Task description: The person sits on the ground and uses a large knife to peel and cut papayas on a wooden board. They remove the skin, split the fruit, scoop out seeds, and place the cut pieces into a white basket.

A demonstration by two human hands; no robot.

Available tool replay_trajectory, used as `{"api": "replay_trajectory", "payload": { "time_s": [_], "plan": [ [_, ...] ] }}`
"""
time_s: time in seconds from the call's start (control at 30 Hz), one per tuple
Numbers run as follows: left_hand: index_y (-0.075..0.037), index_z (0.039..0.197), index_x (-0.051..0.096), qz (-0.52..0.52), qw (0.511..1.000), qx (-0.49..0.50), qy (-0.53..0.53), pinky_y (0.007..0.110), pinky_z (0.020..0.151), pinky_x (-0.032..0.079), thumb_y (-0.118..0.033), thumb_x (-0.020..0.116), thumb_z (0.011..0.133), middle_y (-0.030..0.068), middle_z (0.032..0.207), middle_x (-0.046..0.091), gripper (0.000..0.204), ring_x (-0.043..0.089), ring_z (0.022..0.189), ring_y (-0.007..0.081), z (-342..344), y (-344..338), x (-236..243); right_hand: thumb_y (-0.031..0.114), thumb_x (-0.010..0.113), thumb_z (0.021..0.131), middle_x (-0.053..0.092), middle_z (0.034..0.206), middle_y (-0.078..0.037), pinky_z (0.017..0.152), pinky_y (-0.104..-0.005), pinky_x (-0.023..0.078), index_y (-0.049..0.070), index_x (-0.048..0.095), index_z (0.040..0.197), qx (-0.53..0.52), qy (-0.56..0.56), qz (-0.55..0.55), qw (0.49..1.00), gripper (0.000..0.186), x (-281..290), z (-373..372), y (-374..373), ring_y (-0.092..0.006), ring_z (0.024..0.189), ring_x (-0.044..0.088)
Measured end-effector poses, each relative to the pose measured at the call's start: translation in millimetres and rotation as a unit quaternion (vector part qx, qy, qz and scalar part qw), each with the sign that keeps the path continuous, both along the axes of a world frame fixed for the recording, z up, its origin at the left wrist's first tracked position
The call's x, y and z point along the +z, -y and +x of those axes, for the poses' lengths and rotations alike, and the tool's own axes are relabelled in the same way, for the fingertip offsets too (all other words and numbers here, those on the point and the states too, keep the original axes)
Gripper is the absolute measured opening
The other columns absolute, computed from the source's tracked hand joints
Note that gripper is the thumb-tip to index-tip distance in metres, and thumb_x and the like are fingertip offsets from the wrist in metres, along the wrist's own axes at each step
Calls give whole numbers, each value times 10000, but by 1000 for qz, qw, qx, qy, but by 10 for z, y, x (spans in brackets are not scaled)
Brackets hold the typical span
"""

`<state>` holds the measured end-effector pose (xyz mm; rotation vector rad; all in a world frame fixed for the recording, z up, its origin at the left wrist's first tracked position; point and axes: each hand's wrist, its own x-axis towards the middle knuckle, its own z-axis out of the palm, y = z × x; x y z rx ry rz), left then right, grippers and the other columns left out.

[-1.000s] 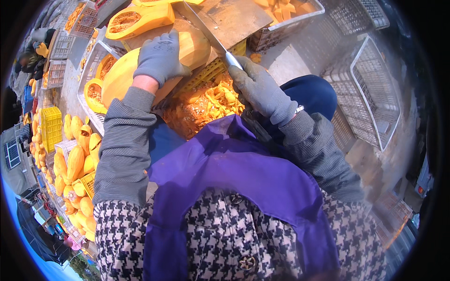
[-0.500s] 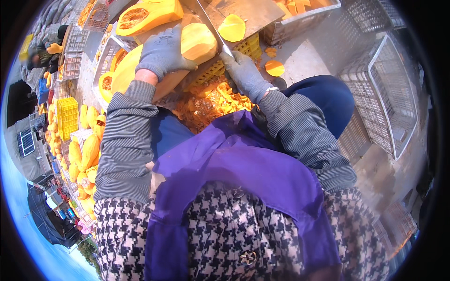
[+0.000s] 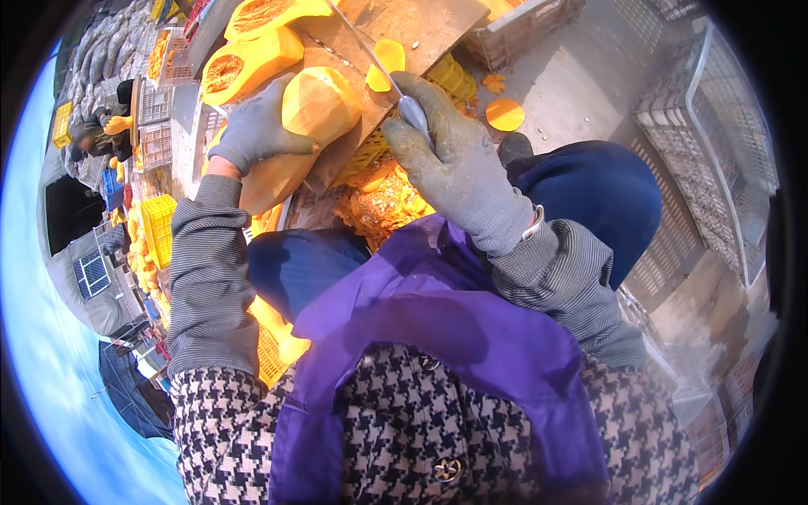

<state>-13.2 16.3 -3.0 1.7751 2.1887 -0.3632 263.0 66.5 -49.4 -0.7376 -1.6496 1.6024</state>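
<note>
My left hand (image 3: 263, 126), in a grey glove, is closed on the near part of a long orange squash (image 3: 316, 101) lying on a stained board (image 3: 425, 25). My right hand (image 3: 442, 143), in a dirty grey glove, grips the metal handle of a long knife (image 3: 370, 50), whose blade reaches up past the squash's right end. A round yellow slice (image 3: 387, 63) lies right of the blade. Halved squashes with seedy hollows (image 3: 240, 71) sit beyond. Under the board are a yellow crate (image 3: 450, 80) and a heap of pulp and seeds (image 3: 379, 202).
White crates (image 3: 699, 143) stand at the right, another (image 3: 530, 34) behind the board. A fallen slice (image 3: 505, 114) lies on the concrete (image 3: 581, 93). At the left are yellow crates (image 3: 160, 227), piled squash (image 3: 139, 252) and another person (image 3: 105, 126) with yellow gloves or squash at hand.
A slice has come off the squash's end onto the board, and another piece shows on the ground. Both hands and the squash have shifted slightly in view; the knife stays in my right hand.
</note>
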Motion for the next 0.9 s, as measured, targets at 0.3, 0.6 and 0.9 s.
{"api": "replay_trajectory", "payload": {
  "time_s": [0.3, 0.6, 0.9],
  "plan": [
    [-34, 1171, 592, -28, 999, 33, 22, 363, 893, 466, -352, 842, 571, 164, 1085, 651, 724, 609, 1013, 314, -36, 10, 7, 287, 547, 924, 633, 967, -240, 731, -451, 515, 42, 425, 1312, 153, 190, 114, 963, 475, -154, 42, 240, -393, 844, 643],
    [-38, 1182, 603, -22, 999, 28, 31, 346, 899, 457, -389, 851, 541, 170, 1102, 647, 772, 604, 1023, 299, -174, 1, -50, 340, 498, 941, 635, 849, -191, 619, -454, 512, 18, 417, 1285, 133, 218, 200, 946, 478, -288, -17, 297, -350, 728, 653],
    [-80, 1158, 639, -38, 991, 3, 128, 313, 918, 436, -343, 867, 555, 109, 1092, 657, 696, 582, 998, 233, -300, -185, 67, 227, 602, 888, 642, 884, -175, 640, -414, 508, 32, 459, 1291, 141, 285, 246, 916, 469, -221, 106, 251, -321, 778, 654]
  ]
}}
